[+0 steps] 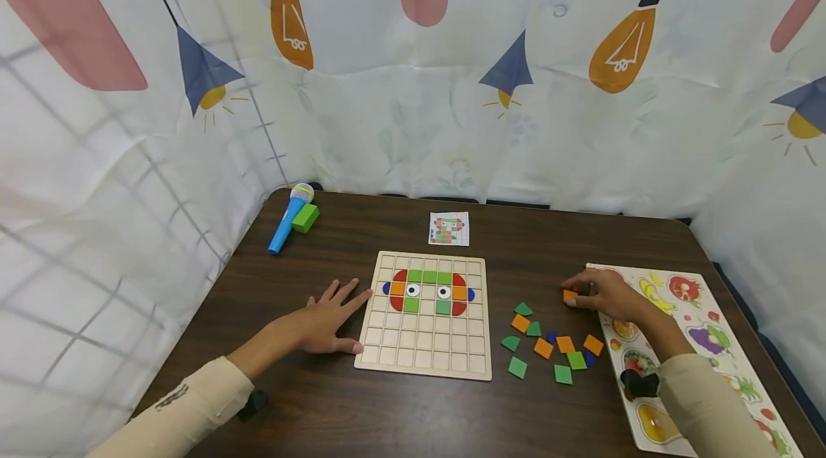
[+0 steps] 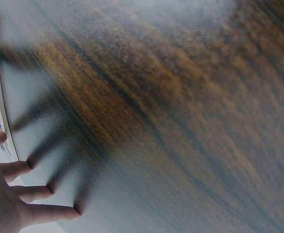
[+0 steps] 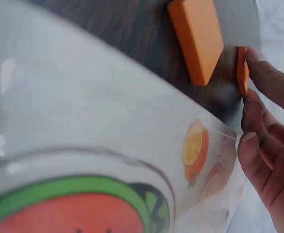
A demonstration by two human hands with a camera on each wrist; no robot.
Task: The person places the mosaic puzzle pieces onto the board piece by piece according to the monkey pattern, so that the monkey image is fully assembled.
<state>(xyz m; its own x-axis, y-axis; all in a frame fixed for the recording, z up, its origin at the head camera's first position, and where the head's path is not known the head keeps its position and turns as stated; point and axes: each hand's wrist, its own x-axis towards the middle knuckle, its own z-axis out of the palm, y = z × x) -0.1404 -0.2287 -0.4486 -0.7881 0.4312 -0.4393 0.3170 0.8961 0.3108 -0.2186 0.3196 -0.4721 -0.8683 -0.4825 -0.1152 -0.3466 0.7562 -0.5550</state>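
In the head view a wooden grid board (image 1: 422,350) lies mid-table, with red, green, orange, blue and eye-printed pieces set in its upper rows. My left hand (image 1: 329,322) rests beside it, fingers spread, fingertips at the board's left edge; the left wrist view shows those fingers (image 2: 33,193) straight over the tabletop. Over at the right, my right hand (image 1: 609,294) pinches an orange square tile (image 3: 243,70) between thumb and fingers, close above the table. Loose green, orange and blue tiles (image 1: 543,348) are scattered between the board and this hand.
Under my right forearm lies a white fruit-picture board (image 1: 693,322). A small pattern card (image 1: 449,229) sits behind the grid board. At the back left are a blue toy microphone (image 1: 287,223) and a green block (image 1: 306,218). A printed curtain (image 1: 413,128) hangs behind the table.
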